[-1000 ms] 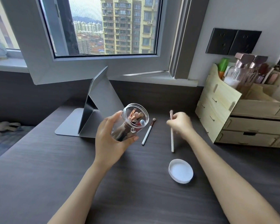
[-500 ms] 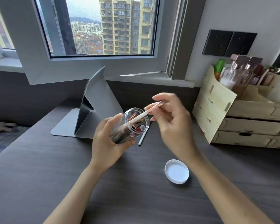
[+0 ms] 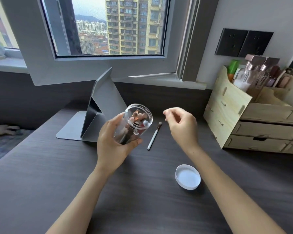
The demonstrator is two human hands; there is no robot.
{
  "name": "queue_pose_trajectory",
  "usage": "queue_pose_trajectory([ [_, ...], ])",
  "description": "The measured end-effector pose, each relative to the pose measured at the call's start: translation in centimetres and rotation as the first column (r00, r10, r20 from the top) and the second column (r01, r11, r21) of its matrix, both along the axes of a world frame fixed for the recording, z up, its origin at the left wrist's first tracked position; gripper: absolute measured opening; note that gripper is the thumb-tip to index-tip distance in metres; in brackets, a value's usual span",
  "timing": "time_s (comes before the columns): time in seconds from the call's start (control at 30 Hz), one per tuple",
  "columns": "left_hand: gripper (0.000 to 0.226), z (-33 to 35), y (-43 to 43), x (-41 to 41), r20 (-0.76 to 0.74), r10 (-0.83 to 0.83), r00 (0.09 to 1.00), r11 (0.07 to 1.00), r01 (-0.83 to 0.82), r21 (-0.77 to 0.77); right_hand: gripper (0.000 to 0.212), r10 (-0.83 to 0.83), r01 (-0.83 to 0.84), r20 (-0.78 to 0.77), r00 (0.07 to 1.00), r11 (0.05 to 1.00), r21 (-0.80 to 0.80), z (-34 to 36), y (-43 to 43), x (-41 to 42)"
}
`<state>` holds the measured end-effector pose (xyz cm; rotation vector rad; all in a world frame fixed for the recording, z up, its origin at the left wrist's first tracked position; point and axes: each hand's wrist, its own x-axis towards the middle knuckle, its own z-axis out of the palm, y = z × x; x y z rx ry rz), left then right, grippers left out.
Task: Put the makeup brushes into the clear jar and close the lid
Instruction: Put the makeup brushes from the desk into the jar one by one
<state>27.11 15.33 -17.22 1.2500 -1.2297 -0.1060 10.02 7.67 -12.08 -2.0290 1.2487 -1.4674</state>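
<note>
The left hand (image 3: 114,146) grasps the jar (image 3: 134,123) around its lower body and holds it above the desk (image 3: 41,166), tilted with its open mouth toward the far right. Several brushes stand inside it, their tips showing at the mouth. The right hand (image 3: 181,125) hangs to the right of the jar, holding nothing, fingers loosely curled. One brush (image 3: 154,136) lies on the desk between the hands, just right of the jar. The white lid (image 3: 187,176) rests open side up, near and to the right
</note>
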Motion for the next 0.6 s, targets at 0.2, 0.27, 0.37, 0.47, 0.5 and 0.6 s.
queue_pose_trajectory([
  [0.2, 0.076, -0.1, -0.2, 0.4, -0.113, -0.009, 0.994, 1.000, 0.010, 0.011, 0.045, 0.045, 0.164, -0.442, 0.896, 0.891, 0.424, -4.9, -4.4, 3.2],
  [0.27, 0.076, -0.1, -0.2, 0.3, -0.112, -0.003, 0.994, 1.000, 0.004, 0.010, 0.053, 0.020, 0.233, -0.532, 0.847, 0.884, 0.405, -5.9, -5.2, 4.4],
  [0.37, 0.074, -0.2, -0.2, 0.3, -0.085, -0.014, 0.996, 1.000, 0.014, 0.005, 0.039, -0.036, 0.319, -0.606, 0.795, 0.874, 0.367, -6.1, -6.0, 5.3],
  [0.47, 0.075, -0.3, -0.2, 0.3, -0.066, -0.020, 0.998, 1.000, 0.020, -0.004, 0.024, 0.035, 0.304, -0.612, 0.790, 0.845, 0.440, -5.3, -6.0, 4.8],
  [0.5, 0.074, -0.3, -0.2, 0.2, -0.066, -0.022, 0.998, 1.000, 0.021, -0.008, 0.014, 0.064, 0.283, -0.605, 0.793, 0.842, 0.459, -4.7, -5.7, 4.1],
  [0.6, 0.075, -0.4, -0.2, 0.2, -0.042, -0.009, 0.999, 1.000, 0.008, -0.020, 0.026, 0.085, 0.087, -0.297, 0.951, 0.848, 0.522, -2.5, -4.7, 1.6],
])
